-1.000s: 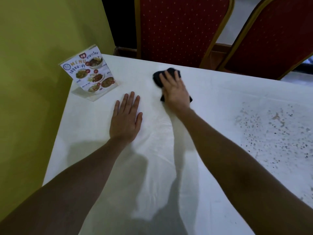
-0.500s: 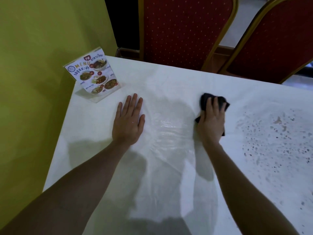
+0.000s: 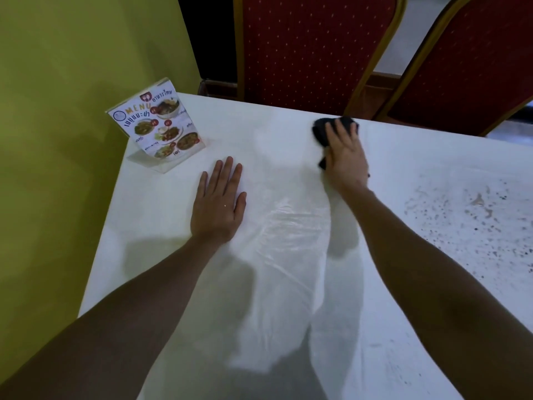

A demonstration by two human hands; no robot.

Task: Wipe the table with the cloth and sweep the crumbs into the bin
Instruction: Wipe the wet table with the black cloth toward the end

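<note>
The right hand [image 3: 347, 160] presses the dark cloth [image 3: 320, 131] flat near the bench's [image 3: 161, 215] far edge, fingers together on top. The left hand [image 3: 217, 207] lies flat, fingers slightly spread (crumbs [image 3: 461, 226] scattered rightward).

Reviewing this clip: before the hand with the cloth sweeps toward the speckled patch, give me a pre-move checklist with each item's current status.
1. Cloth under the right hand: ok, palm pressed flat on it near the far edge.
2. Left hand bracing the table: ok, flat, fingers spread.
3. Crumbs not yet wiped: ok, speckles lie right of the cloth, untouched.
4. Path from cloth to crumbs free: ok, nothing stands between.
5. Menu stand out of the way: ok, at the left corner.
6. Bin ready for crumbs: cannot tell, none in view.
</note>
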